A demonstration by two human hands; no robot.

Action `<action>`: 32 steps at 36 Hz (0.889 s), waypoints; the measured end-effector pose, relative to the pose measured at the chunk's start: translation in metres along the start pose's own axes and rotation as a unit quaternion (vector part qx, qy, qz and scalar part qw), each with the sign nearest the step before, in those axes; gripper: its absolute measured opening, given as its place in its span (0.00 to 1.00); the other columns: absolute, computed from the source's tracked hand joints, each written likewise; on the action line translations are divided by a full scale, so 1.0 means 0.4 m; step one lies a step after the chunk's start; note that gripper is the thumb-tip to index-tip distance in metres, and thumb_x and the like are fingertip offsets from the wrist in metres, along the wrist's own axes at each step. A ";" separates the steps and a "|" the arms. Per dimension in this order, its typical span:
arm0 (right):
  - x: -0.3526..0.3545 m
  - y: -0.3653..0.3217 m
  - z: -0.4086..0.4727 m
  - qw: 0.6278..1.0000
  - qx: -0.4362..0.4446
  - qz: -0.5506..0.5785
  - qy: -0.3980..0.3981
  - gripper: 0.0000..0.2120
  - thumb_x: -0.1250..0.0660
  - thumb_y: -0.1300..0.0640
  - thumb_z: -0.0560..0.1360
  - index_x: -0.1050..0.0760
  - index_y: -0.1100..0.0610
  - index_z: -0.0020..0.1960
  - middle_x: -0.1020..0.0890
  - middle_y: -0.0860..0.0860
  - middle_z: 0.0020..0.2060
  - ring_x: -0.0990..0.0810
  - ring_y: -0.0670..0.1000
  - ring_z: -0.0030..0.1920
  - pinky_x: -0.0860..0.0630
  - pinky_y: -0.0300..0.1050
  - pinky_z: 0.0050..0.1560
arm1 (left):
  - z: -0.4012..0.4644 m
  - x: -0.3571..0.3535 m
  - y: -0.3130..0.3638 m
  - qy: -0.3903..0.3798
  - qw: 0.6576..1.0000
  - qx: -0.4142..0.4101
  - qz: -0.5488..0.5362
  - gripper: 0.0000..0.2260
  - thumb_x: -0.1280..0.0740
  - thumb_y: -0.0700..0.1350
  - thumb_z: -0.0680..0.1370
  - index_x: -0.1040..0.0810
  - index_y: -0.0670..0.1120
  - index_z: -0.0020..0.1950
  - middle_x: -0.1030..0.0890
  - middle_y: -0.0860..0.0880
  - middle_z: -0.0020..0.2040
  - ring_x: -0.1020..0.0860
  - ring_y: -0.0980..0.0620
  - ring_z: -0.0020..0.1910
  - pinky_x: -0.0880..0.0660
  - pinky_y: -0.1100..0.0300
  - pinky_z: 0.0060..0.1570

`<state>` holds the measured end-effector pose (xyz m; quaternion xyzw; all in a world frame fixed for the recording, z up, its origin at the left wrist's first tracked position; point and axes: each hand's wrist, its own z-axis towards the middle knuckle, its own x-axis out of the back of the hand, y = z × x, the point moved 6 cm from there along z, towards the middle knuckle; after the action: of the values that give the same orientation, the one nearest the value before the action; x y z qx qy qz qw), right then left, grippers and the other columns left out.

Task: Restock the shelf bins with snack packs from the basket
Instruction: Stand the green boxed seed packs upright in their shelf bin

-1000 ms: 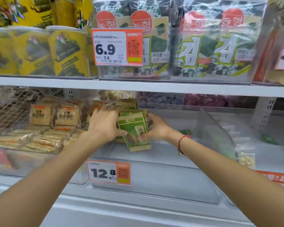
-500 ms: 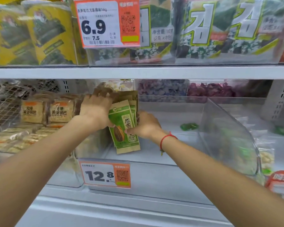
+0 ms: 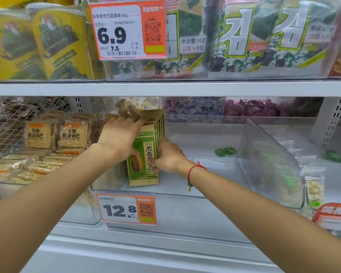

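Several green and tan sunflower-seed packs [image 3: 146, 154] stand upright as a stack at the left end of a clear shelf bin [image 3: 205, 196]. My left hand [image 3: 122, 134] grips the stack from the left, fingers over its top edge. My right hand [image 3: 169, 156], with a red string on the wrist, holds the stack's right side, thumb on the front pack. The basket is out of view.
A clear curved divider [image 3: 268, 164] closes the bin's right side; green packets lie beyond it. Rice-cracker packs [image 3: 69, 134] fill the bin to the left. A 12.8 price tag [image 3: 126, 209] hangs on the bin front. Seaweed packs [image 3: 244, 36] line the shelf above.
The stack of packs has been set more upright against the bin's left end, both hands still on it. The camera has moved closer and lower.
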<state>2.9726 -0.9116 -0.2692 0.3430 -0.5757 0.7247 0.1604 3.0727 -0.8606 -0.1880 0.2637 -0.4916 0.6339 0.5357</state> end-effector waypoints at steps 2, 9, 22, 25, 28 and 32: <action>0.004 0.001 -0.002 1.000 0.009 0.002 0.001 0.16 0.29 0.56 0.74 0.36 0.55 0.53 0.21 0.55 0.55 0.17 0.58 0.48 0.20 0.55 0.50 | -0.002 -0.001 -0.001 0.001 1.000 -0.003 0.002 0.46 0.24 0.56 0.66 0.46 0.52 0.76 0.34 0.48 0.72 0.36 0.45 0.70 0.37 0.52 0.66; 0.029 0.006 -0.011 0.999 0.032 -0.029 -0.016 0.18 0.25 0.58 0.70 0.35 0.51 0.47 0.18 0.55 0.48 0.17 0.57 0.45 0.18 0.53 0.45 | -0.013 -0.006 0.020 -0.004 0.998 -0.003 0.057 0.50 0.22 0.55 0.65 0.49 0.49 0.77 0.38 0.47 0.73 0.36 0.45 0.70 0.38 0.53 0.67; 0.038 -0.002 -0.006 0.999 0.001 0.047 0.021 0.36 0.21 0.62 0.64 0.42 0.53 0.62 0.20 0.56 0.49 0.17 0.57 0.44 0.17 0.47 0.37 | -0.016 -0.008 0.026 0.029 0.998 -0.004 0.064 0.46 0.24 0.48 0.68 0.49 0.46 0.77 0.39 0.48 0.75 0.35 0.46 0.70 0.37 0.54 0.65; 0.033 -0.011 -0.002 0.999 0.019 0.041 0.013 0.36 0.23 0.63 0.66 0.40 0.53 0.65 0.20 0.55 0.49 0.17 0.58 0.45 0.17 0.49 0.42 | -0.019 -0.007 0.024 0.039 0.998 -0.008 0.057 0.45 0.25 0.44 0.68 0.48 0.47 0.77 0.39 0.48 0.75 0.33 0.45 0.68 0.36 0.53 0.64; 0.024 -0.013 -0.006 0.998 0.031 0.044 -0.016 0.39 0.25 0.64 0.68 0.43 0.53 0.71 0.21 0.52 0.46 0.19 0.59 0.51 0.19 0.48 0.47 | -0.019 -0.012 0.021 0.027 0.998 0.000 0.060 0.45 0.26 0.46 0.69 0.51 0.49 0.78 0.42 0.48 0.76 0.34 0.46 0.69 0.37 0.54 0.65; 0.023 -0.009 -0.017 0.992 0.030 0.104 -0.061 0.44 0.28 0.67 0.70 0.49 0.50 0.75 0.23 0.51 0.44 0.19 0.59 0.52 0.18 0.52 0.48 | -0.014 -0.011 0.029 0.025 0.998 0.002 0.054 0.45 0.26 0.44 0.69 0.52 0.49 0.78 0.42 0.47 0.75 0.35 0.45 0.69 0.37 0.53 0.65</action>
<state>2.9662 -0.9056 -0.2608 0.3295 -0.5951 0.7320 0.0381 3.0642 -0.8569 -0.1978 0.2219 -0.4904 0.6692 0.5123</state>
